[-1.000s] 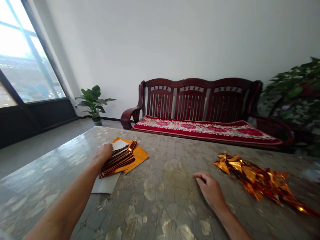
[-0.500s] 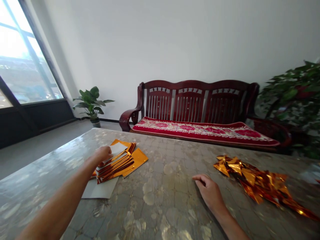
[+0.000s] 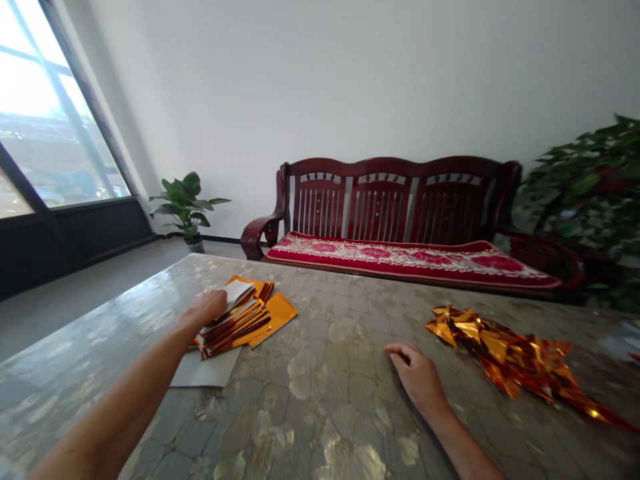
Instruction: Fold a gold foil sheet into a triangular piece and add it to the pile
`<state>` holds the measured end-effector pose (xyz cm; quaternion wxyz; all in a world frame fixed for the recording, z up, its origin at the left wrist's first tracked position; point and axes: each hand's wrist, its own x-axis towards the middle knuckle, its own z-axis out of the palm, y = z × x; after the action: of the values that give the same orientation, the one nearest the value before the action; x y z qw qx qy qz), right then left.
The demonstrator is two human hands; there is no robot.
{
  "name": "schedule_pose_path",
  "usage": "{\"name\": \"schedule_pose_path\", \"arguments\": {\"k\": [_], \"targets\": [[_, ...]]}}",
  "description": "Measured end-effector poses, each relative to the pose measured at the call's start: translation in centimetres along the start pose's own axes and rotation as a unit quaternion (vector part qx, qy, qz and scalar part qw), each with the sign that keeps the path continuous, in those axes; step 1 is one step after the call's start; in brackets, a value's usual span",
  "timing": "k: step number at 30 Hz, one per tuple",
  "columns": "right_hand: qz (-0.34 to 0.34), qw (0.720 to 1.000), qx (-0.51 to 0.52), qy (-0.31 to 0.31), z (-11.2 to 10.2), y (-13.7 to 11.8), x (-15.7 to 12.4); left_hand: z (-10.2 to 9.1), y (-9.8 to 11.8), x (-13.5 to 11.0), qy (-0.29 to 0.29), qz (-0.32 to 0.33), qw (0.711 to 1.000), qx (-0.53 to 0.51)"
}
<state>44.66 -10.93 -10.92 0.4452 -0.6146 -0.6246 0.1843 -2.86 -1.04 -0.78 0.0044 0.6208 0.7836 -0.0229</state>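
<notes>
On the left of the table lies a fanned stack of gold foil paper sheets (image 3: pixel 241 328), some showing pale undersides. My left hand (image 3: pixel 213 307) is closed at the stack's left edge, gripping some sheets, though its fingertips are hidden. A pale flat sheet (image 3: pixel 207 371) sticks out beneath the stack. My right hand (image 3: pixel 415 373) rests on the table in the middle right, its fingers curled together and nothing visible in them. To its right is a row of folded gold foil pieces (image 3: pixel 505 350).
The table (image 3: pixel 320 413) has a patterned, glossy cover. Behind it stands a dark red wooden bench (image 3: pixel 380 200) with a red floral cushion (image 3: pixel 400 257). One potted plant (image 3: pixel 185 203) is at the left, and leafy greenery (image 3: pixel 595 187) fills the right edge. Clear plastic (image 3: pixel 617 343) lies at far right.
My left hand has moved slightly right along the stack, and the sheets beside it have shifted a little. My right hand stays almost where it was. The view has turned slightly.
</notes>
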Motion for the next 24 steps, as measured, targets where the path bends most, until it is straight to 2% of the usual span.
{"name": "schedule_pose_path", "arguments": {"k": [3,7,9,11,14,16,18,21,24], "targets": [[-0.001,1.0,-0.003,-0.003,0.0,0.2,0.1,-1.1,1.4,-1.2,0.036,0.053,0.998,0.004],[-0.019,0.999,-0.027,-0.005,0.2,0.2,-0.2,-0.6,6.3,-4.6,0.075,0.198,0.977,0.004],[-0.053,0.997,-0.052,0.019,0.2,-0.2,-0.6,0.4,9.4,-6.8,0.113,0.338,0.934,0.039],[-0.119,0.988,-0.09,0.042,0.4,-0.9,-1.0,1.7,12.4,-9.0,0.131,0.45,0.881,0.058],[-0.207,0.968,-0.14,0.022,0.6,-1.8,-1.4,3.6,15.9,-11.0,0.145,0.533,0.831,0.071],[-0.245,0.956,-0.161,-0.003,0.6,-2.1,-1.5,4.6,17.6,-11.3,0.139,0.568,0.809,0.056],[-0.258,0.951,-0.171,-0.012,0.5,-2.0,-1.4,5.4,18.8,-11.2,0.125,0.581,0.803,0.037],[-0.248,0.953,-0.175,-0.011,0.2,-1.9,-1.2,6.1,20.1,-11.1,0.094,0.559,0.824,-0.002],[-0.247,0.945,-0.215,-0.011,-0.2,-2.2,-1.2,6.2,21.2,-12.5,0.09,0.498,0.856,-0.104]]}}
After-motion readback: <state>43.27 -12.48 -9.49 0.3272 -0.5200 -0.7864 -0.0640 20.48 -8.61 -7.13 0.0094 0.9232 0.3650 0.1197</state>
